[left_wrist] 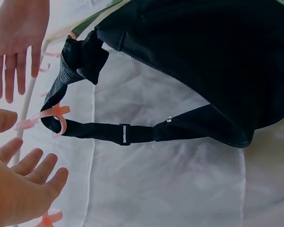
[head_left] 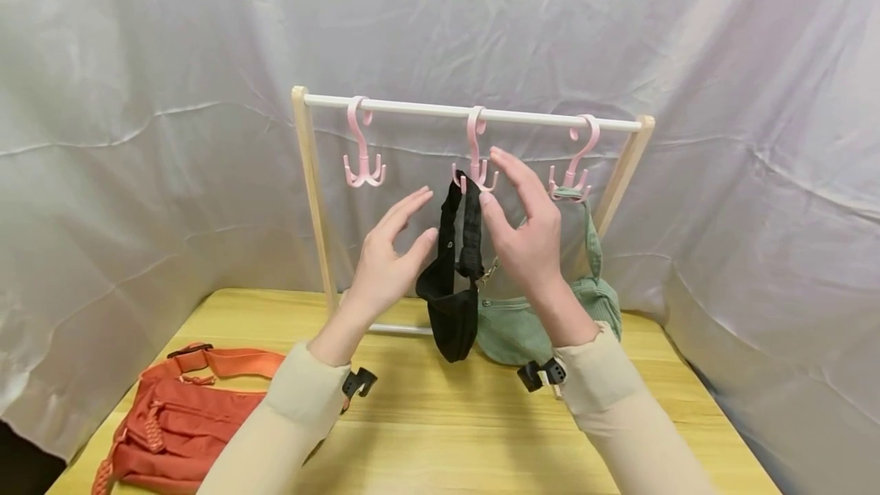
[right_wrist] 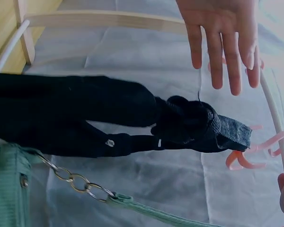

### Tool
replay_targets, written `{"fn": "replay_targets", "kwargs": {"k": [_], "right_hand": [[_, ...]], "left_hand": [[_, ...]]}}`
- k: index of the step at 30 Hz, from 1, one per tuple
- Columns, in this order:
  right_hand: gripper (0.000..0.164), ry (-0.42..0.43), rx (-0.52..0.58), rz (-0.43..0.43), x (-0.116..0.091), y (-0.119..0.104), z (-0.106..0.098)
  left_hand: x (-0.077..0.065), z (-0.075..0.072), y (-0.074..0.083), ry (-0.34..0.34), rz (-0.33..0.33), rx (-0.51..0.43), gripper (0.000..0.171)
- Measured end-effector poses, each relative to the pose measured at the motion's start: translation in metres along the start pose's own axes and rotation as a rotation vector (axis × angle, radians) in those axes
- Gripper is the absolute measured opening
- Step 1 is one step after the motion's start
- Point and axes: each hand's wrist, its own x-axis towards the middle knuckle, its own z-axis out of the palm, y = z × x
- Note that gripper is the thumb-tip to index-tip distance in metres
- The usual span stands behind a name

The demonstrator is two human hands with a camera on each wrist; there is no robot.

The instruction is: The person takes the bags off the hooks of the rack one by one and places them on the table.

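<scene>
Grey cloth (head_left: 206, 37) behind, 1 black bag (head_left: 454, 325) hangs between spread left fingers (head_left: 407, 208) and spread right fingers (head_left: 525, 180).

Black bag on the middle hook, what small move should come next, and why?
Probably lower the left hand toward the orange bag. The black bag hangs by its strap from the middle hook, and that hand and the right hand look open and clear of it, while the orange bag lies on the table and the leftmost hook is bare.
</scene>
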Motion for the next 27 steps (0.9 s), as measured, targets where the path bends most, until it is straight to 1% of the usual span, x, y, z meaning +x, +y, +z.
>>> {"fn": "replay_targets", "kwargs": {"k": [4, 10, 13, 17, 24, 27], "right_hand": [[0.043, -0.001, -0.045, -0.038, 0.011, 0.005, 0.004], [0.040, 0.024, -0.096, -0.154, 0.029, 0.013, 0.011], [0.041, 0.025, -0.108, -0.191, 0.038, 0.017, 0.012], [0.042, 0.012, -0.137, -0.198, 0.049, 0.023, 0.013], [0.043, -0.052, -0.291, -0.171, 0.064, 0.031, 0.009], [0.043, -0.076, -0.333, -0.168, 0.070, 0.035, 0.009]], "left_hand": [[0.010, 0.001, -0.001, 0.009, 0.011, 0.002, 0.048], [0.024, 0.002, -0.005, 0.012, -0.004, 0.012, 0.048], [0.032, 0.004, -0.008, 0.011, -0.007, 0.018, 0.047], [0.042, 0.006, -0.012, 0.004, -0.011, 0.028, 0.047], [0.055, 0.011, -0.018, -0.008, -0.049, 0.057, 0.048], [0.060, 0.012, -0.022, -0.012, -0.062, 0.069, 0.049]]}}
